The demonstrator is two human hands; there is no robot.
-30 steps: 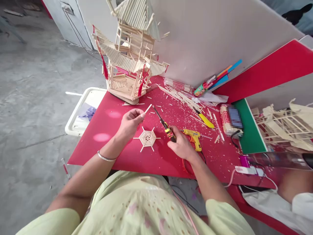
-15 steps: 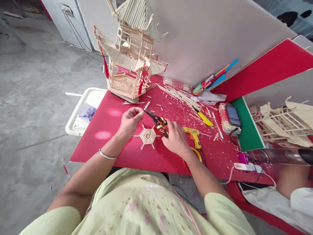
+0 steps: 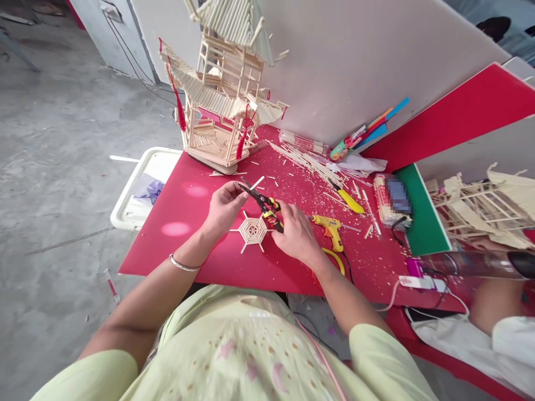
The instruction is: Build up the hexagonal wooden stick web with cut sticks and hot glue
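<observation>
I am pinching a thin stick [image 3: 256,184] between the fingertips of my left hand [image 3: 223,205], holding it just above the red table [image 3: 200,250]. My right hand [image 3: 295,236] is wrapped tight around the yellow-and-black handles of the cutters [image 3: 261,203], and the dark blades are reaching up and left to meet the stick beside my left fingertips. I cannot tell whether the blades are biting the stick or only touching it. Under the cutters, between my two hands, a hexagonal stick web [image 3: 252,230] is lying flat on the table. Just right of my right hand a yellow glue gun [image 3: 330,229] is resting on the table. A stick pagoda [image 3: 221,89] is standing at the table's far left corner, and loose sticks [image 3: 305,161] are lying scattered behind the hands.
</observation>
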